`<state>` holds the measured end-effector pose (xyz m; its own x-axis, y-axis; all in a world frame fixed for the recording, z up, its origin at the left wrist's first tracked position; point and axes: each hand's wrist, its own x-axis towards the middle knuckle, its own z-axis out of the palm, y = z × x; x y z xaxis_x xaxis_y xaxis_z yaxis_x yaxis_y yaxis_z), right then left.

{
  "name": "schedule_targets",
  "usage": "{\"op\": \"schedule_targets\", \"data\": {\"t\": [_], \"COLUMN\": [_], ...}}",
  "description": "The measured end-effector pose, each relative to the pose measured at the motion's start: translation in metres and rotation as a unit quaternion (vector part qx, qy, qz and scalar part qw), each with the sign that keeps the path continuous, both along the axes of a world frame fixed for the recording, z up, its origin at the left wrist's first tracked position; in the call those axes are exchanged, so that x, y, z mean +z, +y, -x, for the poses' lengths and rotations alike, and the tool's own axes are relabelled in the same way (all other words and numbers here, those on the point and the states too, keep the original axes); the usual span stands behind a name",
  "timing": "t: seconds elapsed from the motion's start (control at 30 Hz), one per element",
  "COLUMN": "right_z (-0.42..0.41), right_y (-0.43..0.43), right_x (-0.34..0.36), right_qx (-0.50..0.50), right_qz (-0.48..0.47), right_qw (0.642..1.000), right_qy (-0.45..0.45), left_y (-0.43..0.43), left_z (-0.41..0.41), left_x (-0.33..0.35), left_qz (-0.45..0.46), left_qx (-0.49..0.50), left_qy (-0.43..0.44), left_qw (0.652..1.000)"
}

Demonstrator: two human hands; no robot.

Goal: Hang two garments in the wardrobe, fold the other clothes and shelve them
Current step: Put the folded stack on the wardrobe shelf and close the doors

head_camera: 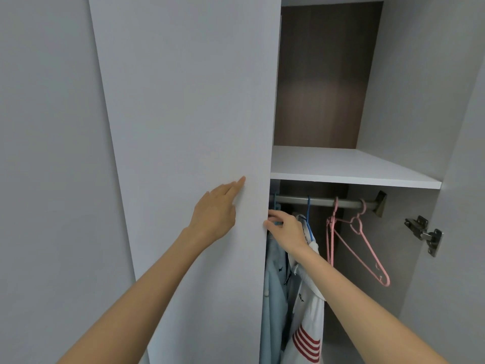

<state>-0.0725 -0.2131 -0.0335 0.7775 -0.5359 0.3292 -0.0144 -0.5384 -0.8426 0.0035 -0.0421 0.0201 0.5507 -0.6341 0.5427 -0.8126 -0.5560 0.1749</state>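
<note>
The wardrobe's left door (189,127) stands partly across the opening. My left hand (216,211) rests on the door's outer face near its edge, fingers extended, holding nothing. My right hand (286,229) reaches inside to the light blue hanger (275,206) on the metal rail (325,201), fingers curled at the hanger's neck by the door edge. A light blue garment (274,298) hangs below that hanger. Beside it a white garment with red stripes (307,324) hangs on a dark blue hanger (308,214).
Two empty pink hangers (351,243) hang on the rail's right part. A white shelf (349,166) lies above the rail with a brown back panel behind it. A metal hinge (425,233) sits on the right side wall.
</note>
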Motion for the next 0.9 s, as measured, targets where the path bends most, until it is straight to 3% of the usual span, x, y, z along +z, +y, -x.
{"op": "schedule_targets", "data": {"t": [0.27, 0.9], "right_z": [0.068, 0.319], "right_y": [0.014, 0.126], "right_x": [0.014, 0.048], "right_qx": [-0.007, -0.113], "right_qz": [0.009, 0.088], "right_qw": [0.999, 0.987], "right_qy": [-0.029, -0.073], "left_y": [0.019, 0.084], "left_z": [0.049, 0.245], "left_x": [-0.013, -0.004], "left_qz": [0.128, 0.148], "left_qx": [-0.02, -0.198], "left_qy": [0.147, 0.169], "left_qw": [0.981, 0.954]}}
